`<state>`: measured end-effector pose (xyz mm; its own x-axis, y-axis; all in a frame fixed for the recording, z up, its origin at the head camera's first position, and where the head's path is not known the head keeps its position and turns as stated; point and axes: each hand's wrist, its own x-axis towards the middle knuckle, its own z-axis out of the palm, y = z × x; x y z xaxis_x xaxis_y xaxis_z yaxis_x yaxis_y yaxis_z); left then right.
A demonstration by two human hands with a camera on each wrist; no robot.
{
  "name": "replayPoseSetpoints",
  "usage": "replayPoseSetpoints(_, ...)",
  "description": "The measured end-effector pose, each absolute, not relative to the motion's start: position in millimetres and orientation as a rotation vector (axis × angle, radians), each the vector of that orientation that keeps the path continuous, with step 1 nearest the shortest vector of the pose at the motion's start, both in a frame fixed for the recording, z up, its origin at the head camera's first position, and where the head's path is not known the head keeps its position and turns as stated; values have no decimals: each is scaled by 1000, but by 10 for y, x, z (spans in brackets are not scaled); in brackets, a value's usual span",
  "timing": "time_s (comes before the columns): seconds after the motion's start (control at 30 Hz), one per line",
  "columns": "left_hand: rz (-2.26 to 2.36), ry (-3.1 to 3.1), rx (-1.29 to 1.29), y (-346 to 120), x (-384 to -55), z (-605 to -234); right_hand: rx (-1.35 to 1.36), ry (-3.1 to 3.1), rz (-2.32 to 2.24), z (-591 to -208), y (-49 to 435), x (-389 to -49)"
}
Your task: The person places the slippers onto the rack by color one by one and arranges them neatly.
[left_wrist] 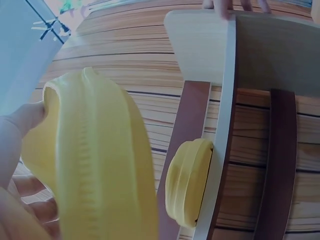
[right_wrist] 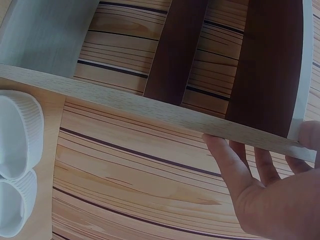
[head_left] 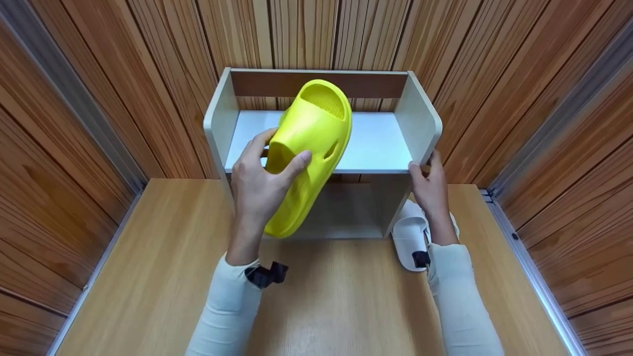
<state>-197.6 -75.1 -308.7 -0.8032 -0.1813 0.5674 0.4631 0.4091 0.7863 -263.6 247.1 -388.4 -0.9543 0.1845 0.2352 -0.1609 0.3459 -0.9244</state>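
My left hand (head_left: 257, 185) grips a yellow slide slipper (head_left: 311, 126) by its side, thumb on the strap and fingers at the foot opening. The slipper is tilted, toe up, in front of a white two-tier shoe rack (head_left: 376, 143). A second yellow slipper (left_wrist: 189, 182) sits on the rack's upper shelf in the left wrist view; in the head view the held one hides it. My right hand (head_left: 431, 190) holds the front edge of the rack's right side panel (head_left: 420, 118), thumb at the front and fingers (right_wrist: 227, 155) along the outer face.
A pair of white slippers (head_left: 409, 237) lies on the wooden floor right of the rack, partly covered by my right wrist. Wood-plank walls (head_left: 301, 34) stand behind and at both sides. A reddish-brown slat (head_left: 376, 85) crosses the rack's back.
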Motion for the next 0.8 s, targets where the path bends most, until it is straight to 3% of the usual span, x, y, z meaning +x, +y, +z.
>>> replayPoseSetpoints(0.8, -1352, -2406, -8, -295, -2627, -2796, -5, -2296, 1669, -3890, 2485, -2665)
